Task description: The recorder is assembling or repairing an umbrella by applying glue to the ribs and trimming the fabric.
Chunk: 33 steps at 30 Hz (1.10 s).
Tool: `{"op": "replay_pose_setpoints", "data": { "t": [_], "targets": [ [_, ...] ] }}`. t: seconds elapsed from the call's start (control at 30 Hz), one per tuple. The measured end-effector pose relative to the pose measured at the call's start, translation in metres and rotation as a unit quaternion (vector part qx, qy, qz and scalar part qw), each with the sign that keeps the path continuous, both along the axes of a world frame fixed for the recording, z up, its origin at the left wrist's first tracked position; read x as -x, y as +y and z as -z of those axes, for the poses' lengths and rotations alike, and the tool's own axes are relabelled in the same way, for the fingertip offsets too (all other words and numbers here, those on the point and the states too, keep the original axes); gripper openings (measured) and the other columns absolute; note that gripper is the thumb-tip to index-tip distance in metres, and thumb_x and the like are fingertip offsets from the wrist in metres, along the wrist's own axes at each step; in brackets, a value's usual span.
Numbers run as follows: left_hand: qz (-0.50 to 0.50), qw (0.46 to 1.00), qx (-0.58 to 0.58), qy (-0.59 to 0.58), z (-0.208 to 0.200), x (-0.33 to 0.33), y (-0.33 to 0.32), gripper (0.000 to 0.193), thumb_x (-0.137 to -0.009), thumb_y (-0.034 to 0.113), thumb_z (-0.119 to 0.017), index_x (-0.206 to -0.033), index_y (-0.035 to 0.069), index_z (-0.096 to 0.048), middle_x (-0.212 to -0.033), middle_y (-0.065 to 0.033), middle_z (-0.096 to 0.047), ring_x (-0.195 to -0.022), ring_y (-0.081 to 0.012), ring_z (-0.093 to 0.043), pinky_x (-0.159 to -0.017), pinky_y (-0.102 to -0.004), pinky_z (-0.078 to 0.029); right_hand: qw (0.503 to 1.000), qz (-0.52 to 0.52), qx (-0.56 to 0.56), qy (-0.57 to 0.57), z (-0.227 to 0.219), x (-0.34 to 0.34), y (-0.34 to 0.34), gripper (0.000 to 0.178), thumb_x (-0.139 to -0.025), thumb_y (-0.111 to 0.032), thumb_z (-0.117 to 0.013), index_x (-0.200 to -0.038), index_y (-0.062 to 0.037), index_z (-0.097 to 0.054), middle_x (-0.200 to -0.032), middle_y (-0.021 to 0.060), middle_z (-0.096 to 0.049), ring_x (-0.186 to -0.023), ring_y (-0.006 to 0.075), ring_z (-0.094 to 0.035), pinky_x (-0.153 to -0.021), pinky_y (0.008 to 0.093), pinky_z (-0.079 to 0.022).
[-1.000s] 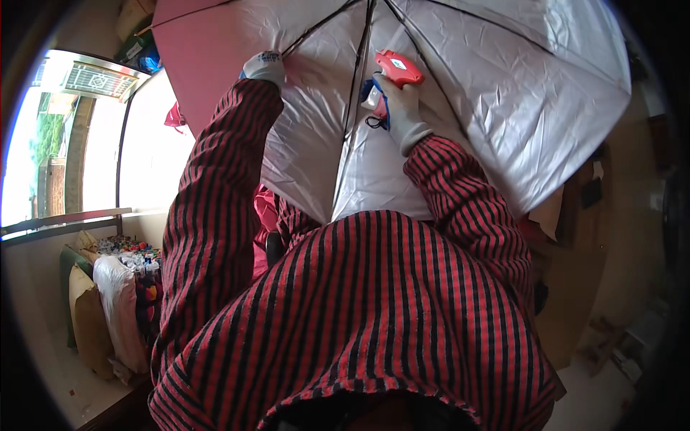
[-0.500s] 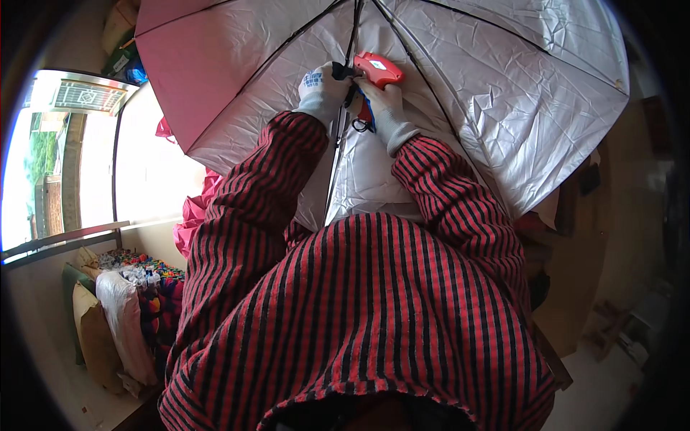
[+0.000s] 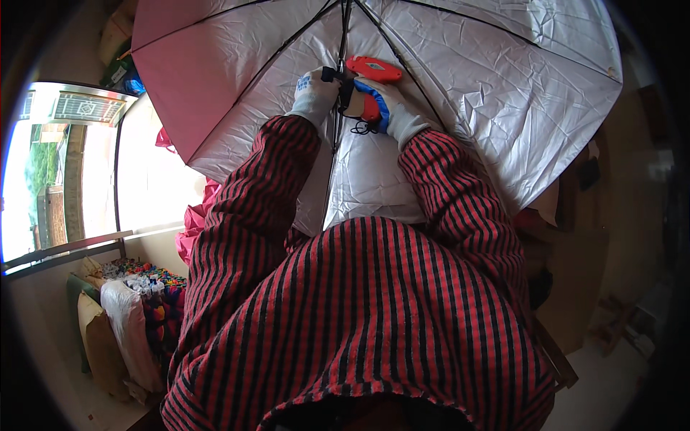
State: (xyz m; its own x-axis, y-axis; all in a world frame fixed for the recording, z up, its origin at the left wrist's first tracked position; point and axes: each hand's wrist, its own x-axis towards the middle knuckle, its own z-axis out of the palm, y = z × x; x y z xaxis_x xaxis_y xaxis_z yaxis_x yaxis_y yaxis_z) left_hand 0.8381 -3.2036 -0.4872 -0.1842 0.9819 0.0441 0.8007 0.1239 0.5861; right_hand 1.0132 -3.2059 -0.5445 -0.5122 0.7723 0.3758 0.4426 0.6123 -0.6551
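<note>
An open umbrella (image 3: 374, 172) with a silvery inner side and thin black ribs spreads before me. My left hand (image 3: 314, 95), in a white glove with blue print, has its fingers closed on a small black piece (image 3: 332, 74) beside a rib; whether that is a strap or fitting I cannot tell. My right hand (image 3: 394, 108), in a white glove with blue on the finger side, grips a red gun-shaped tool (image 3: 375, 69), like a tagging gun. A tan, tag-like piece (image 3: 353, 108) and a thin black cord loop (image 3: 363, 128) show between the hands.
Pink fabric (image 3: 198, 219) hangs at the left, by a bright window (image 3: 54, 172). Below it stand sacks (image 3: 100, 337) and a heap of colourful items (image 3: 147, 273). Brown wooden furniture (image 3: 568, 287) is at the right.
The red tool has turned in my right hand, and its body has shifted slightly left. The tan piece now shows below it. My left hand has moved slightly left and down.
</note>
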Motion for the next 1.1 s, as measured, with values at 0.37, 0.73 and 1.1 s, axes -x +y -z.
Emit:
{"op": "replay_pose_setpoints", "data": {
  "t": [0.37,0.73,1.1],
  "targets": [
    [0.016,0.998,0.023,-0.064,0.010,0.003,0.004,0.022,-0.077,0.024,-0.060,-0.092,0.010,-0.068,-0.085,-0.0159,-0.066,-0.082,-0.0326,-0.064,-0.073,-0.0402,-0.050,0.824,-0.039,0.447,0.345,0.007,0.009,0.023,0.046,-0.077,-0.025,-0.069,-0.117,-0.0070,-0.056,-0.113,0.0086,-0.061,-0.102,0.0186,-0.059,-0.089,0.0328,-0.047],
    [0.034,0.998,0.034,-0.032,0.014,0.005,0.005,0.025,-0.077,0.028,-0.059,-0.093,0.011,-0.067,-0.089,-0.0168,-0.066,-0.087,-0.0325,-0.063,-0.075,-0.0399,-0.050,0.788,-0.108,0.524,0.305,-0.018,0.013,0.028,0.022,-0.083,-0.023,-0.062,-0.099,-0.0074,-0.060,-0.087,0.0018,-0.064,-0.083,0.0147,-0.060,-0.079,0.0252,-0.047],
    [0.059,0.996,0.047,-0.040,0.009,0.010,-0.014,0.026,-0.079,0.027,-0.064,-0.085,0.002,-0.068,-0.062,-0.0113,-0.063,-0.049,-0.0201,-0.061,-0.048,-0.0309,-0.050,0.613,0.052,0.639,0.462,0.034,0.012,-0.020,0.030,-0.081,-0.027,-0.068,-0.098,-0.0034,-0.061,-0.086,0.0044,-0.064,-0.065,0.0163,-0.060,-0.057,0.0338,-0.049]
  ]
}}
